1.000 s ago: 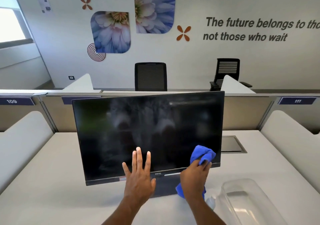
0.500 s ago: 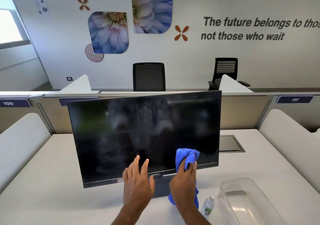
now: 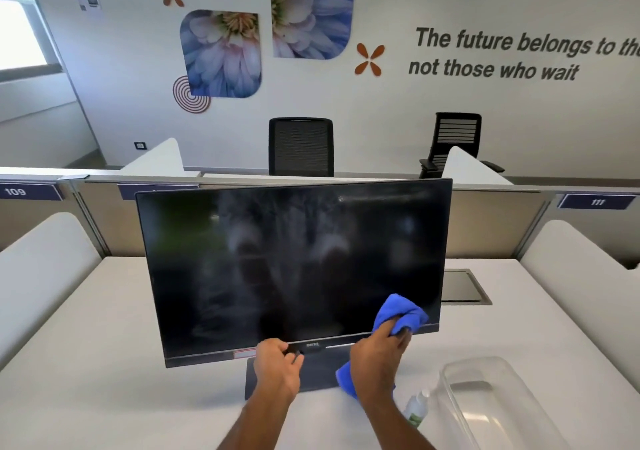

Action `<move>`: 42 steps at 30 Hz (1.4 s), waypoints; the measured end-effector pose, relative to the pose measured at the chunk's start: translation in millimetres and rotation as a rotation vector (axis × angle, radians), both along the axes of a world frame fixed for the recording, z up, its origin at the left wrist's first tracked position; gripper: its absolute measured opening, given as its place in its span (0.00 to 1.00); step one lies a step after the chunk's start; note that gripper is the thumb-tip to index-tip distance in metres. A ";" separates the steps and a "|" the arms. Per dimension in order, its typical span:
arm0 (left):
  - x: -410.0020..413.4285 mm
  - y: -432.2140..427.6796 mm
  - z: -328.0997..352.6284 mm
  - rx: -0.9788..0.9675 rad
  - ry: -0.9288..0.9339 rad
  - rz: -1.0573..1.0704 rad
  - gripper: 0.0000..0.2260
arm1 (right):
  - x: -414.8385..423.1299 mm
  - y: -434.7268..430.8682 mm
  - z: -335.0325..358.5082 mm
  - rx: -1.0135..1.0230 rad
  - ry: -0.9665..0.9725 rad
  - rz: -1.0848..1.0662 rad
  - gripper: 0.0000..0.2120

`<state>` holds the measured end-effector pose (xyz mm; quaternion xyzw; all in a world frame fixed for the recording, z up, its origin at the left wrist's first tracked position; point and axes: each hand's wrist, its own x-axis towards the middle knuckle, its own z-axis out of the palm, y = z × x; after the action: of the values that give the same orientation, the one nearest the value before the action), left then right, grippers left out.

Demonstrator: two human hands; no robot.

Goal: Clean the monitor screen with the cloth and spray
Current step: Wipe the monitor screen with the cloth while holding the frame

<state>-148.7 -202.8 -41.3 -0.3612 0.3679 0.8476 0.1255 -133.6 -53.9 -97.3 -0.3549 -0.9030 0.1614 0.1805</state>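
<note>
A black monitor (image 3: pixel 294 269) stands on its dark base on the white desk, its screen off and streaked with smears. My left hand (image 3: pixel 277 366) grips the monitor's bottom bezel just left of the logo. The blue cloth (image 3: pixel 401 314) is in my right hand (image 3: pixel 375 359), which presses it against the screen's lower right corner; a tail of the cloth hangs below my wrist. A small white spray bottle (image 3: pixel 417 409) with a green label stands on the desk just right of my right forearm.
A clear plastic bin (image 3: pixel 491 404) sits at the desk's near right, beside the bottle. A grey cable hatch (image 3: pixel 464 287) lies in the desk behind the monitor's right edge. Padded dividers flank the desk on both sides; black office chairs stand beyond the back partition.
My left hand dropped from flat on the screen to gripping the bottom bezel. My right hand slid the cloth left along the lower screen, then back right to the corner.
</note>
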 end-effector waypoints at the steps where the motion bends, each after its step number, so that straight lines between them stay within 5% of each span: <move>1: -1.3 0.9 -0.5 0.018 -0.001 0.014 0.08 | 2.7 -10.1 -4.2 0.003 -0.020 0.047 0.37; 5: -5.8 6.9 -3.2 0.037 0.004 0.035 0.07 | 18.5 -29.1 -3.0 -0.096 0.110 0.130 0.44; 9: -11.2 5.9 -7.9 0.027 0.001 0.043 0.08 | 12.5 6.0 9.7 -0.013 0.042 0.054 0.36; 14: -7.9 4.7 -4.4 0.061 0.022 0.046 0.08 | -7.0 54.8 27.5 -0.172 0.148 -0.126 0.29; 25: -7.6 2.3 -7.7 0.065 0.068 0.022 0.08 | 4.6 14.5 4.1 -0.290 0.239 -0.124 0.29; 31: -7.7 -2.8 -11.7 0.101 0.078 0.018 0.07 | -14.1 41.2 57.8 -0.319 0.417 -0.170 0.34; 36: -5.7 -1.9 -8.4 0.117 0.072 0.030 0.06 | -25.5 74.1 79.5 -0.248 0.326 -0.162 0.32; 42: -5.1 -1.6 -5.8 0.122 0.063 0.023 0.05 | -3.3 44.2 42.9 -0.388 0.210 -0.213 0.21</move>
<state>-153.8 -204.4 -47.1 -0.3301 0.3149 0.8809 0.1260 -136.9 -9.7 -54.4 -0.4575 -0.7889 0.3479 0.2176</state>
